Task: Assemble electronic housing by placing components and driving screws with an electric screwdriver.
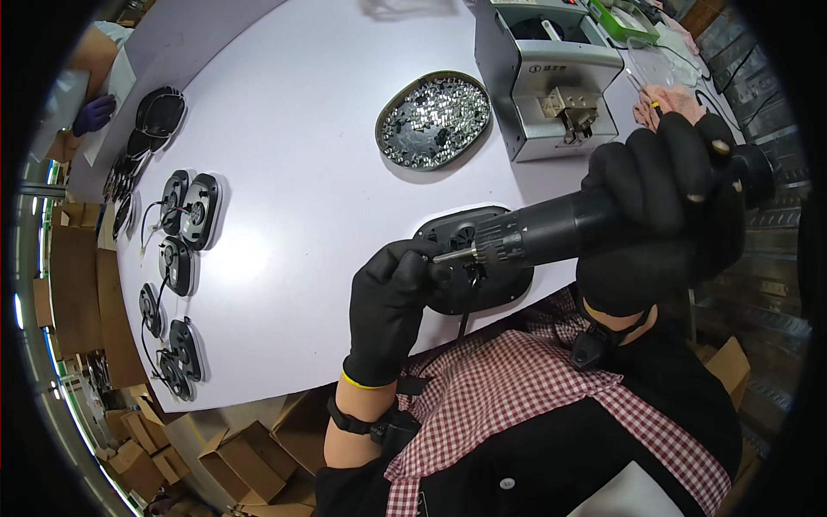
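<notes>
My right hand (659,202), in a black glove, is wrapped round a black electric screwdriver (556,228) that points left. My left hand (388,293), gloved in black too, is closed in a pinch at the tip of the metal bit (457,255). Whatever its fingertips hold is too small to make out. Beneath both hands lies a black rounded plastic housing (500,291) with vents and a dark cable running toward me. Part of it is hidden by the screwdriver and left hand.
Beyond the housing stands an oval tray (385,151) of small metal pieces. A grey metal machine (551,82) sits to its right. Several black housings with cables (200,211) lie on the left of the white table (293,172). Another person's gloved hand (93,115) shows far left.
</notes>
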The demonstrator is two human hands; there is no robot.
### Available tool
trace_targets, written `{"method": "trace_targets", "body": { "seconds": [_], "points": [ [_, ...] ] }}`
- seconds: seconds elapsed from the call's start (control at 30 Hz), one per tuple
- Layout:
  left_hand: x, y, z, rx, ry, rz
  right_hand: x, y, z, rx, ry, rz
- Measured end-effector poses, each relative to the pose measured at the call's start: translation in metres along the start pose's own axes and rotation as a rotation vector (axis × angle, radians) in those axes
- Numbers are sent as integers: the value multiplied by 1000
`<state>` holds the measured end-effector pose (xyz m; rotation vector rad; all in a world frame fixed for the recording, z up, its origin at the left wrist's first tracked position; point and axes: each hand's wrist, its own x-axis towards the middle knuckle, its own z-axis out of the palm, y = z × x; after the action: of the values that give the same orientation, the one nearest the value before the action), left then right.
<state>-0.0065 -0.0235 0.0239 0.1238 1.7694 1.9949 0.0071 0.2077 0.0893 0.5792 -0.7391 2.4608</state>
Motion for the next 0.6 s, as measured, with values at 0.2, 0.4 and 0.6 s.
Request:
{"method": "trace_targets", "body": {
  "seconds": [0.2,0.4,0.6],
  "points": [
    [0,-1,6,-141,-61,11,2,-2,-1,-58,-81,4],
    [-5,5,12,291,153,130,-8,1,-5,-131,6,-21],
    [1,7,39,147,175,230,-4,-3,-16,25,200,-131]
  ]
}}
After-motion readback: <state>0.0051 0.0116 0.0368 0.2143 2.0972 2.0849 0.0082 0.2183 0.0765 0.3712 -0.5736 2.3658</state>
